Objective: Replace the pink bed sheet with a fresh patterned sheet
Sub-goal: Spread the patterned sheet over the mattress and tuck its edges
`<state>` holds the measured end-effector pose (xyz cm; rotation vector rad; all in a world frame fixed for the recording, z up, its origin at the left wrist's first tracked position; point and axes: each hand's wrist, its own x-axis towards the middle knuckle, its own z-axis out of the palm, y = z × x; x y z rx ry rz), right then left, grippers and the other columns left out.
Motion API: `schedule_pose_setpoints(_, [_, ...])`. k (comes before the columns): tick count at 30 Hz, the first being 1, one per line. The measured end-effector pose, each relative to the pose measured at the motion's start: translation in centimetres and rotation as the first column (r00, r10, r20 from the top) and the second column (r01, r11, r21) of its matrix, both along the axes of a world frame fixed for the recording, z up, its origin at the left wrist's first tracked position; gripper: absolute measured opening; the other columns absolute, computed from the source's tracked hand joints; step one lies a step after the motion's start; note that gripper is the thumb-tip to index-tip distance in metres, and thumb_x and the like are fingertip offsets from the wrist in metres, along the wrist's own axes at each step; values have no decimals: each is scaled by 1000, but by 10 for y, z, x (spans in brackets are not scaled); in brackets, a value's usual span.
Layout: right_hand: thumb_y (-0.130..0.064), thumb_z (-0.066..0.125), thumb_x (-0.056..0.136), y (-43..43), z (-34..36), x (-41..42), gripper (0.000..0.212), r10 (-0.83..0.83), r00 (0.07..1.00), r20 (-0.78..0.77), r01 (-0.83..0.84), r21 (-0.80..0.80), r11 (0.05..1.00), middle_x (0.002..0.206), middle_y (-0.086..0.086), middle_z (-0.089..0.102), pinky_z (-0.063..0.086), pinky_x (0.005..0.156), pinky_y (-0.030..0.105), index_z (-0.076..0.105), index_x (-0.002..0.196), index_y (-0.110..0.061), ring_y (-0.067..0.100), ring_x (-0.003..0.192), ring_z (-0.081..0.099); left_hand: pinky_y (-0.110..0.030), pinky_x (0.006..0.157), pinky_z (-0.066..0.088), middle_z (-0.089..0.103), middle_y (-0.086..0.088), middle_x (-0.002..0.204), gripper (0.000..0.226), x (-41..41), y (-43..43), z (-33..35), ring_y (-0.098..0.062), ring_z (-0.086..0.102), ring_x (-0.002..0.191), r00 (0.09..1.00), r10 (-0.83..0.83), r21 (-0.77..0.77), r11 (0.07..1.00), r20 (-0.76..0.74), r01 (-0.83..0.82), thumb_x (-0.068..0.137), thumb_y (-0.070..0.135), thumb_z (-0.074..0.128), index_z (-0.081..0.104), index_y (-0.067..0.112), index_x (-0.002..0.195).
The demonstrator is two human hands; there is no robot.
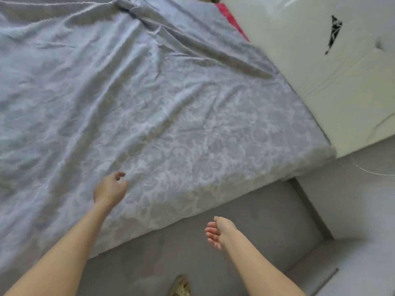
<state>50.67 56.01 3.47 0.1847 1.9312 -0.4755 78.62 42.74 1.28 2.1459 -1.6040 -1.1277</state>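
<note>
Low and left of centre, the left hand [111, 189] hovered at or just above the patterned sheet [171, 116], fingers loosely bent and holding nothing; whether its fingertips touched the cloth could not be told. Right of it and lower, the right hand [220, 231] hung over the grey floor [267, 221], palm turned up, fingers relaxed, likewise empty. Outward from the left hand the sheet covered the bed to its near edge and right corner, with long creases running toward the upper left and a bunched fold at top centre. A sliver of the pink sheet [232, 22] showed at the upper right, beside the white surface [320, 82]. Smoothing seemed the step in hand. It would go best with a flat palm sweeping from the middle toward the edges, then a pull on the hem at the corner so the overhang fell even.
</note>
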Motion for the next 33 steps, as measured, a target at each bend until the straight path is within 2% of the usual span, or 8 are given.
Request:
schedule_pose_setpoints(4, [-26,41,99,14,26,-128,29,-193,979,-63,185,-118,976,62,6,56,39,45,22,56,82,-7,16,49,48,-37,87,47,57,-8,129,39,-158,-23,20,-26,56,113,978,-204,-8,979,-29,204,95,31,52,52,15,130])
schedule_pose_setpoints(8, [-22,44,96,38,39,-227,25,-299,942,-152,271,-182,945,61,8,57,38,43,21,55,79,-8,17,47,48,-38,86,49,57,-8,128,36,-278,-23,46,-26,56,111,934,-338,-13,941,-113,339,95,30,52,52,15,129])
schedule_pose_setpoints(14, [-14,49,93,65,57,-332,24,-440,866,-237,389,-232,891,62,11,56,35,42,22,56,72,-3,19,46,45,-28,74,42,61,-1,121,32,-411,-36,96,-20,57,108,827,-563,-90,823,6,561,97,31,48,55,17,125])
schedule_pose_setpoints(19, [-16,48,95,64,49,-389,25,-403,854,-330,326,-266,907,60,8,54,36,45,24,55,73,-5,19,49,45,-27,74,45,66,0,112,26,-495,-59,110,-17,61,97,750,-656,-156,735,87,660,96,29,50,62,16,115])
schedule_pose_setpoints(22, [-25,48,94,56,35,-427,27,-316,842,-437,250,-203,947,67,7,59,46,57,31,57,73,-10,23,59,50,-27,68,46,68,2,100,23,-549,-74,106,-13,59,81,700,-702,-140,686,132,714,96,30,49,64,17,108])
schedule_pose_setpoints(24, [-27,47,95,44,24,-461,30,-250,826,-505,204,-145,968,72,6,63,41,59,29,54,69,-13,24,63,52,-28,69,46,66,2,90,22,-593,-87,93,-15,58,78,678,-727,-111,668,113,735,97,28,48,63,16,106])
schedule_pose_setpoints(29, [-28,44,98,1,20,-546,23,-154,780,-607,132,-80,988,81,2,62,36,62,27,57,85,-14,22,76,55,-23,63,45,62,6,89,22,-677,-125,66,-12,58,77,658,-746,-61,656,104,753,97,29,47,62,16,107])
schedule_pose_setpoints(33, [-28,44,98,-31,7,-627,18,-125,724,-678,107,-68,992,85,0,60,36,64,27,56,90,-18,21,79,55,-29,65,49,63,4,84,14,-749,-154,46,-11,56,69,614,-777,-32,616,136,787,97,28,46,57,22,90])
